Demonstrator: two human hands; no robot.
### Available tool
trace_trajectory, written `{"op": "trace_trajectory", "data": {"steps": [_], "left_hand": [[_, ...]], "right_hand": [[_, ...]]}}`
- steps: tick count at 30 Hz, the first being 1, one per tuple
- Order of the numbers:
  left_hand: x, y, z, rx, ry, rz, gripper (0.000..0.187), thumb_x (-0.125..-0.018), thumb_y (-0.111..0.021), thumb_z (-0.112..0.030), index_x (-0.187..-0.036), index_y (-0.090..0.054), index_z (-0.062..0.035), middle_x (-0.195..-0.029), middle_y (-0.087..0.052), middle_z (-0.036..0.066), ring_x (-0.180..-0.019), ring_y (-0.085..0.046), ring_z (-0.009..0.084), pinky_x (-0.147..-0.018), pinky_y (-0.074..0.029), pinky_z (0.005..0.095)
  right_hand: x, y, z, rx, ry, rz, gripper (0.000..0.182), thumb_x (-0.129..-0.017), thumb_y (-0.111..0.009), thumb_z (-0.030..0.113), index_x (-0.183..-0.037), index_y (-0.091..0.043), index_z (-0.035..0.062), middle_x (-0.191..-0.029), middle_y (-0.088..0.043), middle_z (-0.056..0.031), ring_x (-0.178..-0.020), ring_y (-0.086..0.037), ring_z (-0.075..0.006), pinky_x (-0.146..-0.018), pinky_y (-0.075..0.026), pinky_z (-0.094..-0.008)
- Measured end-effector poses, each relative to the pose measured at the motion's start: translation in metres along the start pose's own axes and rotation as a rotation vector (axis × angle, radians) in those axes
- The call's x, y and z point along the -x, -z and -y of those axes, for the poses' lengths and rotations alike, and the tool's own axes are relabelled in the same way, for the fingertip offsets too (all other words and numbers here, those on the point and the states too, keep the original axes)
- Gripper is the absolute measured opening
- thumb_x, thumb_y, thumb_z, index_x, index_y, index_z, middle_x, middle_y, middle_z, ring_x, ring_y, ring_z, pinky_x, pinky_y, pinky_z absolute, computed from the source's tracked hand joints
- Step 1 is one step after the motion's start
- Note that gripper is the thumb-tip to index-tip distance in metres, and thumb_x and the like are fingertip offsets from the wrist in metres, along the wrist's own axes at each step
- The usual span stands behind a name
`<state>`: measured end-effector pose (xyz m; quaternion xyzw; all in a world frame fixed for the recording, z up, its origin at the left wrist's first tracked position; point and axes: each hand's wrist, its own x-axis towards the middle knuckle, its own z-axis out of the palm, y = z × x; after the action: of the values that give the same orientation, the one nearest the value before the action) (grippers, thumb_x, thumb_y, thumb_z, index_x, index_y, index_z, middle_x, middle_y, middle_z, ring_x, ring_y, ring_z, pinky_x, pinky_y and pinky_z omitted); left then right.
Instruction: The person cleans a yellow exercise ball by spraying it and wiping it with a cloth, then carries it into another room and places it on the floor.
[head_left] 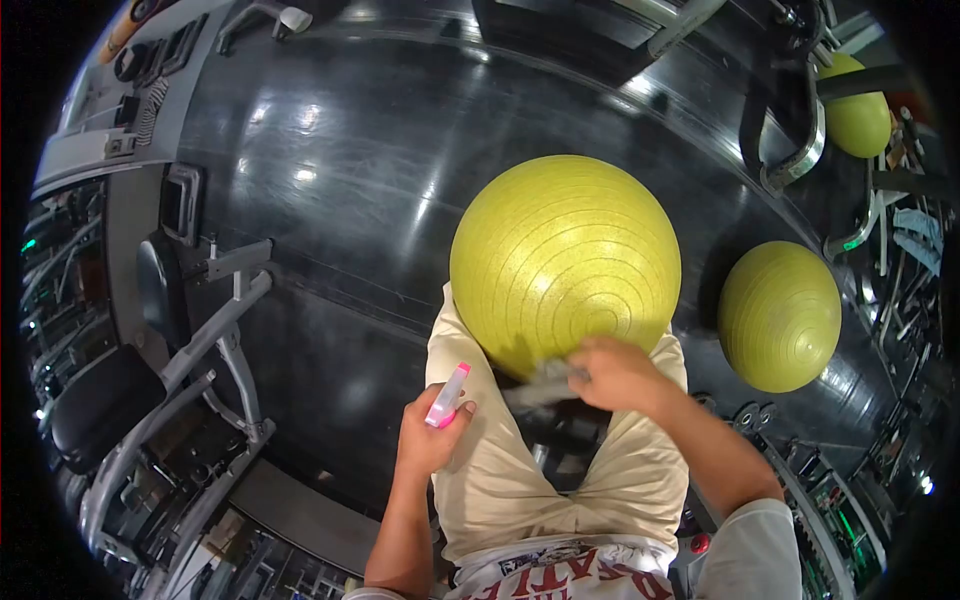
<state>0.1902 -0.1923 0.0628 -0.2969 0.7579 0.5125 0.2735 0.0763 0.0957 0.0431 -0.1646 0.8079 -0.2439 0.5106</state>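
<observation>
A large yellow-green exercise ball (565, 260) rests between my knees, its ringed surface facing me. My right hand (622, 374) is closed on a grey cloth (543, 386), smeared by motion, at the near lower side of the ball. Over my left thigh, my left hand (430, 440) grips a spray bottle (449, 394) with a pale head and pink nozzle, tipped toward the ball. The lower part of the bottle is hidden by the hand.
A second yellow-green ball (780, 316) sits on the dark floor (330, 160) to the right, and a third ball (858, 106) lies farther back among machine frames. A padded bench machine (215, 340) stands at left. Dumbbells (748, 415) are racked at lower right.
</observation>
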Motion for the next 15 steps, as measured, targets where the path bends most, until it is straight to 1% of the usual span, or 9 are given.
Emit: {"op": "trace_trajectory", "data": {"steps": [1, 2, 3, 4, 6, 9, 12, 14, 15], "left_hand": [[0.0, -0.001, -0.003, -0.026, -0.013, 0.001, 0.025, -0.087, -0.078, -0.012, -0.106, -0.068, 0.0, -0.074, -0.063, 0.0, -0.065, -0.058, 0.007, -0.062, -0.047, 0.0255], [0.0, -0.002, -0.006, -0.052, -0.027, 0.004, 0.025, -0.087, -0.079, -0.013, -0.106, -0.069, 0.0002, -0.074, -0.064, 0.001, -0.067, -0.058, 0.0069, -0.063, -0.047, 0.0255], [-0.001, -0.005, -0.009, -0.077, -0.042, 0.008, 0.026, -0.087, -0.079, -0.014, -0.106, -0.069, 0.0005, -0.075, -0.064, 0.001, -0.068, -0.058, 0.0068, -0.064, -0.047, 0.0255], [-0.001, -0.007, -0.01, -0.07, -0.028, 0.005, 0.026, -0.087, -0.079, -0.014, -0.106, -0.069, 0.0007, -0.075, -0.064, 0.001, -0.069, -0.058, 0.007, -0.065, -0.048, 0.0258], [-0.001, -0.01, -0.009, -0.058, 0.004, -0.004, 0.027, -0.086, -0.08, -0.015, -0.106, -0.07, 0.0011, -0.077, -0.064, 0.002, -0.071, -0.058, 0.0073, -0.067, -0.049, 0.0264], [0.002, -0.01, -0.019, -0.12, 0.06, 0.012, 0.031, -0.086, -0.08, -0.02, -0.105, -0.07, 0.002, -0.082, -0.071, 0.012, -0.074, -0.066, 0.0158, -0.074, -0.053, 0.0327], [0.001, -0.012, -0.014, -0.137, 0.023, -0.011, 0.031, -0.086, -0.08, -0.02, -0.105, -0.071, 0.0015, -0.084, -0.072, 0.013, -0.075, -0.067, 0.0173, -0.075, -0.054, 0.033], [-0.002, -0.011, -0.015, -0.149, 0.021, -0.002, 0.03, -0.086, -0.08, -0.02, -0.106, -0.071, 0.0015, -0.085, -0.073, 0.014, -0.077, -0.067, 0.0175, -0.076, -0.054, 0.033], [-0.003, -0.011, -0.015, -0.155, 0.019, 0.009, 0.03, -0.086, -0.08, -0.019, -0.106, -0.071, 0.0014, -0.086, -0.073, 0.014, -0.077, -0.068, 0.0177, -0.076, -0.054, 0.033]], "right_hand": [[-0.004, 0.029, 0.011, -0.035, 0.083, -0.121, 0.027, -0.091, -0.067, 0.032, -0.108, -0.076, 0.0119, -0.121, -0.066, -0.0187, -0.113, -0.063, -0.0383, -0.095, -0.052, -0.0496], [-0.018, 0.038, 0.006, -0.021, 0.218, -0.366, 0.027, -0.091, -0.067, 0.03, -0.11, -0.075, 0.0119, -0.113, -0.066, -0.0165, -0.11, -0.063, -0.0377, -0.094, -0.052, -0.0484], [-0.033, 0.059, 0.01, -0.102, 0.265, -0.482, 0.028, -0.092, -0.067, 0.028, -0.114, -0.074, 0.0126, -0.11, -0.065, -0.0158, -0.109, -0.062, -0.0372, -0.095, -0.052, -0.0477], [-0.049, 0.079, 0.014, -0.158, 0.253, -0.551, 0.03, -0.093, -0.066, 0.028, -0.119, -0.074, 0.0142, -0.11, -0.065, -0.0156, -0.112, -0.061, -0.0361, -0.096, -0.051, -0.0464], [-0.094, 0.093, 0.002, -0.106, 0.176, -0.758, 0.036, -0.094, -0.065, 0.028, -0.127, -0.07, 0.0158, -0.116, -0.065, -0.0149, -0.115, -0.061, -0.0345, -0.097, -0.051, -0.0459], [-0.146, 0.082, -0.034, 0.061, -0.159, -0.803, 0.042, -0.094, -0.065, 0.028, -0.135, -0.066, 0.0162, -0.124, -0.064, -0.013, -0.114, -0.061, -0.0345, -0.098, -0.052, -0.0457], [-0.14, 0.056, -0.037, 0.138, -0.244, -0.738, 0.047, -0.094, -0.066, 0.028, -0.139, -0.062, 0.0162, -0.131, -0.062, -0.0121, -0.116, -0.061, -0.0345, -0.097, -0.053, -0.0473], [-0.107, 0.036, -0.019, 0.118, -0.216, -0.638, 0.049, -0.092, -0.068, 0.03, -0.139, -0.062, 0.0175, -0.131, -0.061, -0.0118, -0.118, -0.059, -0.0346, -0.092, -0.055, -0.0473], [-0.092, 0.012, -0.019, 0.163, -0.156, -0.647, 0.052, -0.091, -0.07, 0.03, -0.14, -0.062, 0.0189, -0.126, -0.062, -0.0112, -0.116, -0.059, -0.034, -0.089, -0.056, -0.0471]]}}
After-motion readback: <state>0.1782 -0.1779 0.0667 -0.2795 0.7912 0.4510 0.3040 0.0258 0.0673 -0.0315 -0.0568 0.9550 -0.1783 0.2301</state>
